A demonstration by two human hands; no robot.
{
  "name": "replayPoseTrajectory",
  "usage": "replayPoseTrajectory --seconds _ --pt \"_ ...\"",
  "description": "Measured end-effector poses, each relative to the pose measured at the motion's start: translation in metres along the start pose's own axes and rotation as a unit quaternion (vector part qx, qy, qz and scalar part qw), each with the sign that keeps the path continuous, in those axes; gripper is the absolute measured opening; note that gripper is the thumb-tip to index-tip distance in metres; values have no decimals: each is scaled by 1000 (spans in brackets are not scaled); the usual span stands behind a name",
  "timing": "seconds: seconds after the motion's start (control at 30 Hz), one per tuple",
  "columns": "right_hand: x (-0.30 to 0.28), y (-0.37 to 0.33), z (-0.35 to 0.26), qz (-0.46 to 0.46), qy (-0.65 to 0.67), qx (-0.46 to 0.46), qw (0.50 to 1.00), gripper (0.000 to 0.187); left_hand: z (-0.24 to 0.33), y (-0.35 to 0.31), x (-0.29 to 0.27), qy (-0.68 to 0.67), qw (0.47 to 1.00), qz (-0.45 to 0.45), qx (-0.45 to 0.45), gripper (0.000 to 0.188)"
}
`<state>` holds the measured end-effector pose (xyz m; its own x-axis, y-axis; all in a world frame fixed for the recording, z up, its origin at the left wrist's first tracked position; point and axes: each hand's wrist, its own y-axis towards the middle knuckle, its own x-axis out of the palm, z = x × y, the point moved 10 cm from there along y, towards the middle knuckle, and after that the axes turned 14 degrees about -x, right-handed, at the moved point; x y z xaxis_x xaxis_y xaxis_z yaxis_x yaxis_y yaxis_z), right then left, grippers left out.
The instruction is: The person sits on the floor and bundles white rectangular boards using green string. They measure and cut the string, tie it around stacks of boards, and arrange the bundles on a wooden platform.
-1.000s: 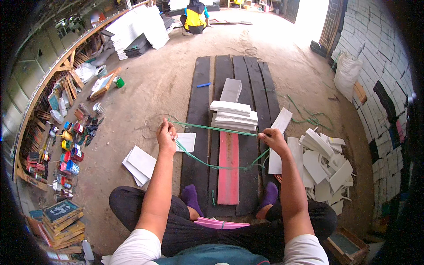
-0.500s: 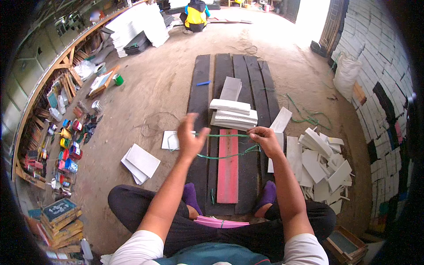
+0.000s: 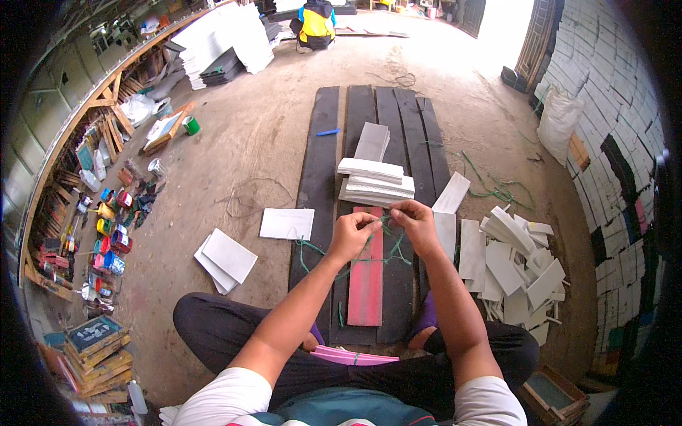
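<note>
Dusty workshop floor (image 3: 206, 163) on my remote feed, with dark planks (image 3: 317, 163) running away from the wearer's bent legs. Both hands are pinched narrow: left hand (image 3: 353, 234) and right hand (image 3: 415, 224) nearly meet above the red strip (image 3: 365, 291), fingertips gripping the green string (image 3: 302, 243). Can't make out a knot from my end. A second ago they were well apart with the string stretched between them; now it droops in loose loops below, so I'd say we're at the fiddly fingertip part, and it isn't cinched around anything yet.

Just past the hands there's a stack of white pieces (image 3: 376, 186), plus something small and blue (image 3: 328, 133) further up the planks. Pink bundle (image 3: 355, 356) by the lap, green tie across it. One white sheet (image 3: 287, 224) lies left, a messy white heap (image 3: 522, 266) right. Way out: paint pots (image 3: 114, 241) far left, someone in yellow and blue (image 3: 316, 28) at the back.
</note>
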<state>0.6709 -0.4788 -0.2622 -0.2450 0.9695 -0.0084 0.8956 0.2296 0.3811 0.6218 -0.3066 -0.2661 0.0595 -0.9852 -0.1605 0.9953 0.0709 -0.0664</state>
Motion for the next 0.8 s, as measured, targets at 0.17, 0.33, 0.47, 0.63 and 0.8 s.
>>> replayPoseTrajectory --seconds 0.17,0.33,0.47,0.63,0.8 --pt "-15 -5 -64 129 -314 -168 925 23 -16 -3 -7 -49 996 0 -68 19" --pt "29 -13 -51 -26 -295 -120 947 32 -21 -3 -3 -162 985 -16 -63 18" --pt "36 -14 -45 -19 -323 -110 940 22 -21 -5 -3 -195 978 -34 -71 18" --pt "39 -13 -28 -18 -199 -114 973 12 -26 -10 -6 -181 976 -41 -111 19" --pt "51 -19 -13 -63 -97 -13 993 8 -27 -13 -9 -125 985 -46 -108 20"
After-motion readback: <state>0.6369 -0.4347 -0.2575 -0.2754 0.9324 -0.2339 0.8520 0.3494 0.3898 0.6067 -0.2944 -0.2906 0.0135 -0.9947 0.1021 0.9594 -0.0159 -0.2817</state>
